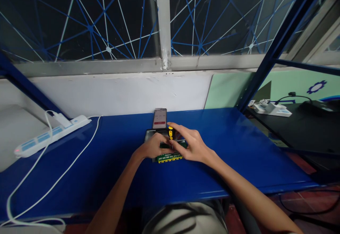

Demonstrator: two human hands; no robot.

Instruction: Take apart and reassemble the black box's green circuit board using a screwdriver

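Green circuit board (170, 157) lies mid-counter (239, 145), pinned flat by the left hand (154, 147). The right hand (190, 145) pinches a yellow-handled screwdriver (170, 133) upright over it, so a screw seems in work. Next calls for steady vertical pressure, board unmoved. A phone (159, 118) stands behind.

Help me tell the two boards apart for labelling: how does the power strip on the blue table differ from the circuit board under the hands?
The power strip is white, long and untouched at the table's left; the circuit board is green with yellow edge parts, short, and held under the left hand and right hand. Both lie flat on the blue table.
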